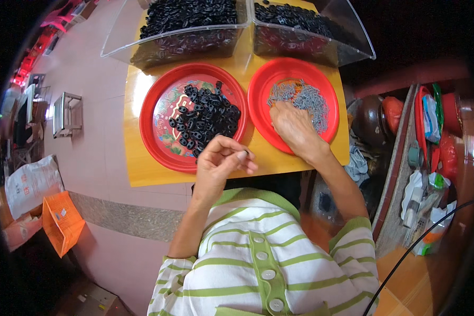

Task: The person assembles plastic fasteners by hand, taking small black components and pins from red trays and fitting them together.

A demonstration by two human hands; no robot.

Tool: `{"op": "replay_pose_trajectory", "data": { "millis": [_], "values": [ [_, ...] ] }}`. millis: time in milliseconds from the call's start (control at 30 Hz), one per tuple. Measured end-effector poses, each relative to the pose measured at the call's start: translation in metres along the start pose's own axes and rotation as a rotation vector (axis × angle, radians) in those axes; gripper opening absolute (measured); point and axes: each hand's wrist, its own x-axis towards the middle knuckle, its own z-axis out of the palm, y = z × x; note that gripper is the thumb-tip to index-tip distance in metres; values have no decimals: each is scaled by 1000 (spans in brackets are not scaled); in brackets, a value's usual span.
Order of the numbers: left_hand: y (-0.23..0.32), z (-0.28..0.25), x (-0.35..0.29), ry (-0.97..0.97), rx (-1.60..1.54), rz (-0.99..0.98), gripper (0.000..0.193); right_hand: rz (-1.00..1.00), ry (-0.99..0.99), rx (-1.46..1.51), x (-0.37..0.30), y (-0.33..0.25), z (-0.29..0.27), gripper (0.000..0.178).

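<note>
Grey pieces (pixel 313 102) lie partly hidden behind the right hand (pixel 294 125).

A smooth yellow rectangular table (pixel 133 137) stands on a pale pink tiled floor (pixel 102 105) crossed by a speckled grey stone strip (pixel 126 218); further left stands a small silvery metal stool (pixel 67 116)
</note>
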Motion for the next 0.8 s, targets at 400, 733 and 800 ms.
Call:
{"op": "replay_pose_trajectory", "data": {
  "millis": [400,733,800],
  "values": [
    [1,-6,-1,61,-165,-56,19,328,139,807,-17,-17,-22,11],
    [18,-10,0,164,-98,-39,17,287,228,1562,0,-65,-17,10],
    [18,-9,-1,178,-102,-33,17,198,269,1672,5,-72,-9,11]
  ]
}}
